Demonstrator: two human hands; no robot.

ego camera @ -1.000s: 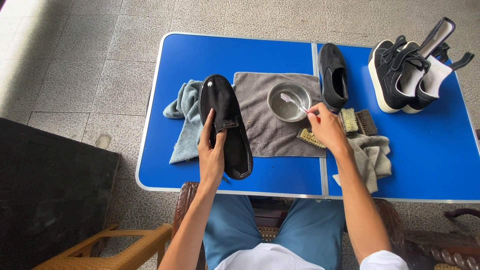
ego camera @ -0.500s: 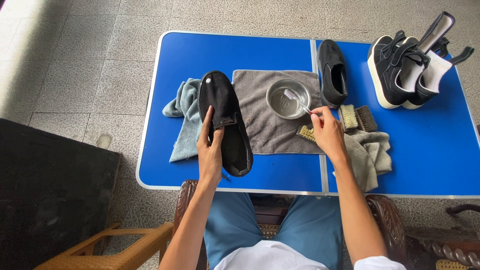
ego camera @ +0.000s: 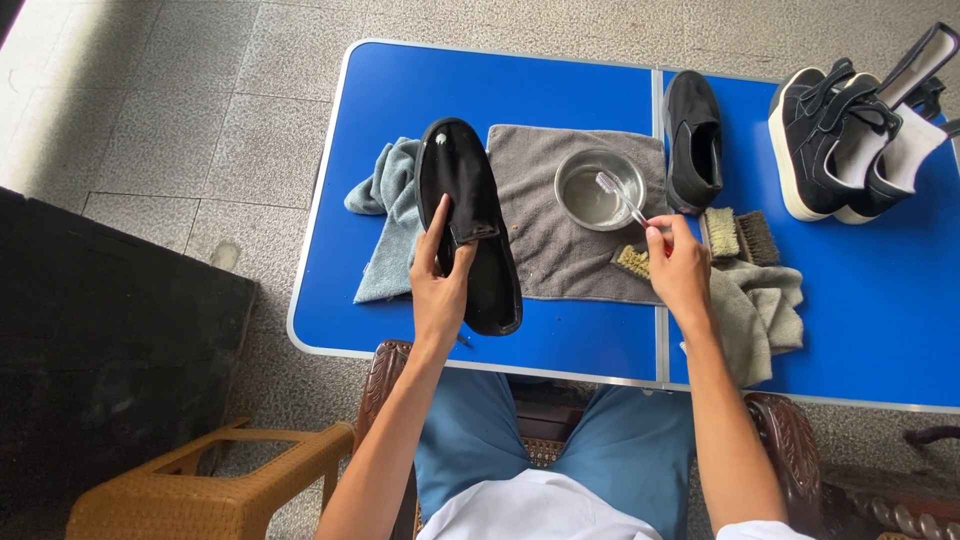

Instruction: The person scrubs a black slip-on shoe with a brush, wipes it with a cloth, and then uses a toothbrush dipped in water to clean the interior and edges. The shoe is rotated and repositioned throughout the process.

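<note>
A black slip-on shoe (ego camera: pixel 468 225) was held in the left hand (ego camera: pixel 440 280), the fingers closed around its middle, with the thumb laid along the upper. The shoe was lifted a little at the near left part of the blue counter (ego camera: pixel 560 90), its toe pointed away from the person, and it overlapped the left edge of a grey towel (ego camera: pixel 545 250) spread flat on the counter. A pale blue-green cloth (ego camera: pixel 385 215) lay crumpled just to the left of the shoe.

A toothbrush (ego camera: pixel 620 197) was pinched in the fingertips of the right hand (ego camera: pixel 680 270), its bristled head lowered into a small metal bowl (ego camera: pixel 598 190) that stood on the grey towel. Liquid could be seen in the bowl. The two hands were kept well apart, each closed on its own thing.

A second black slip-on shoe (ego camera: pixel 694 140) lay to the right of the bowl, on the counter beside the towel. Two scrubbing brushes (ego camera: pixel 740 235) rested just right of the right hand, and a yellowish brush (ego camera: pixel 632 262) was partly hidden under that hand. A crumpled grey rag (ego camera: pixel 765 315) lay near the wrist. A pair of black sneakers with white soles (ego camera: pixel 850 150) stood at the far right of the counter.
</note>
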